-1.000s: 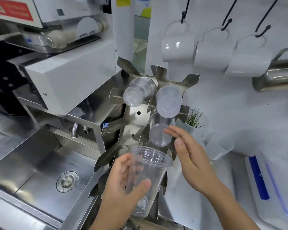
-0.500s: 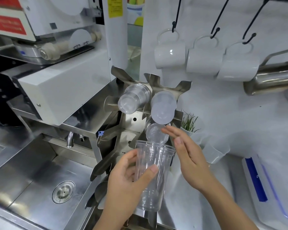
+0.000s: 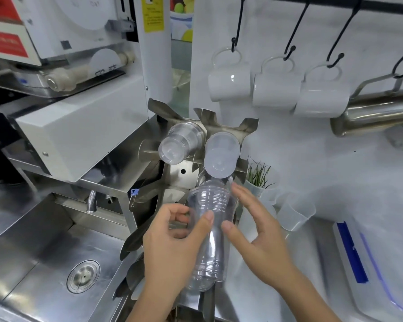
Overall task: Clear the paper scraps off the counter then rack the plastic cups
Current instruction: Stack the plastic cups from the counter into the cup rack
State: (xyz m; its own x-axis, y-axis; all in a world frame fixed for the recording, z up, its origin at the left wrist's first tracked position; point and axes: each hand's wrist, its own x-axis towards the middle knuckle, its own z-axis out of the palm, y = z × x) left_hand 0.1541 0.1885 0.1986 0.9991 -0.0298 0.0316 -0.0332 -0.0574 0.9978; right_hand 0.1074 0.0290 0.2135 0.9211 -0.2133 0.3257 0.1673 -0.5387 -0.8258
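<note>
My left hand point(image 3: 172, 247) grips a tall clear plastic cup point(image 3: 209, 233), mouth up and tilted toward the steel cup rack point(image 3: 221, 123). My right hand point(image 3: 256, 235) is beside the cup with fingers spread, its thumb touching the cup's right wall. On the rack sit a clear cup point(image 3: 180, 142) at upper left and a frosted cup point(image 3: 221, 154) at upper right. A third racked cup point(image 3: 204, 177) is mostly hidden behind the held cup's rim. No paper scraps are visible.
A steel sink point(image 3: 44, 263) with a round drain lies at lower left. A white machine point(image 3: 79, 126) overhangs it. Three white mugs point(image 3: 275, 89) and a steel pitcher point(image 3: 372, 115) hang on hooks. A small plant point(image 3: 258, 175), measuring jugs point(image 3: 293, 212) and a blue-trimmed container point(image 3: 351, 252) stand right.
My left hand has raised the clear cup toward the rack until its rim covers the lower racked cup. My right hand has closed in and now touches the cup.
</note>
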